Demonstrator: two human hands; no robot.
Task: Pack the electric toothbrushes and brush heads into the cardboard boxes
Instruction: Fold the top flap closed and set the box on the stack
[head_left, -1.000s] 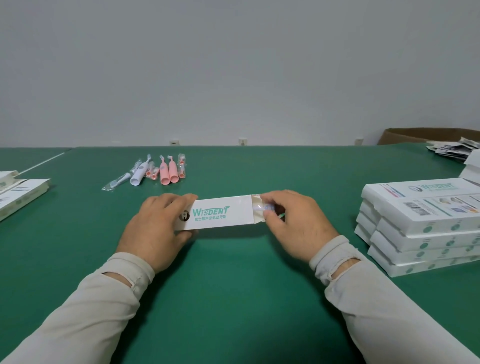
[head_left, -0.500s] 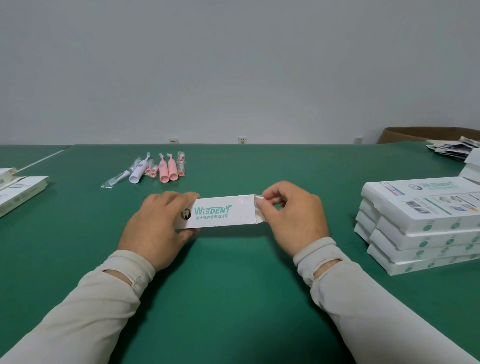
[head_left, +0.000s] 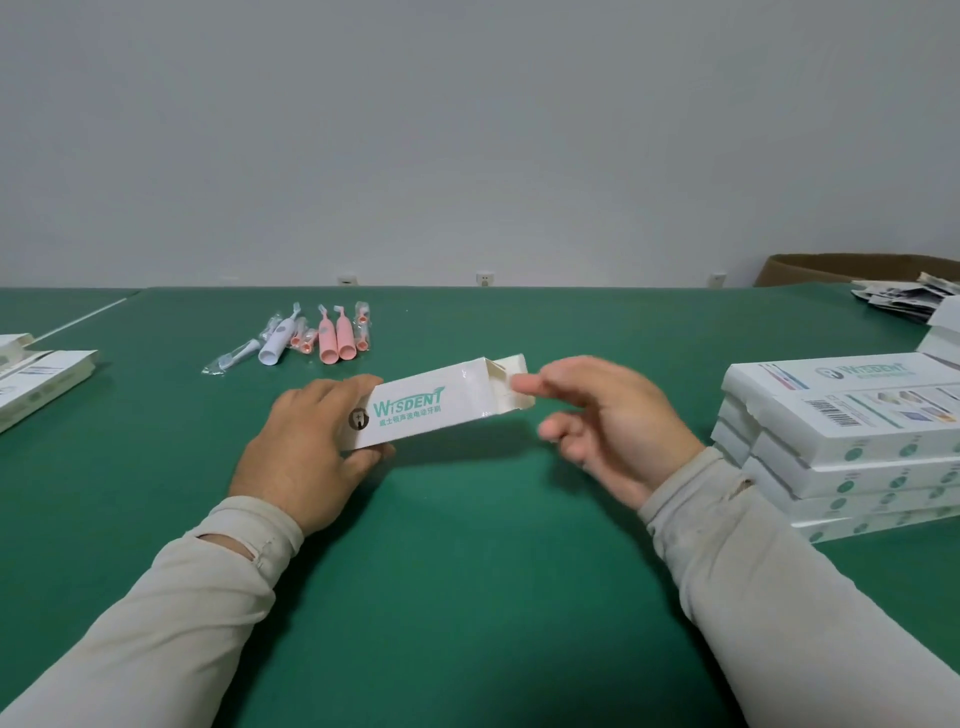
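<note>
My left hand (head_left: 306, 447) grips the left end of a white Wisdent cardboard box (head_left: 426, 408), raised off the green table and tilted up to the right. Its right end flap (head_left: 511, 374) stands open. Just right of that open end hovers my right hand (head_left: 597, 421), fingers loosely spread; one fingertip is at the flap and nothing is held in it. Farther back on the table lie a white toothbrush (head_left: 275, 340), two pink toothbrushes (head_left: 335, 340) and several wrapped brush heads (head_left: 361, 330).
A stack of white packed boxes (head_left: 852, 447) sits at the right. More flat boxes (head_left: 41, 384) lie at the left edge. A brown carton (head_left: 852, 267) and a pile of leaflets (head_left: 904, 299) are at the far right.
The box's right end has lifted off the table and tilted upward. My right hand has let go of the flap and opened, drawing slightly right.
</note>
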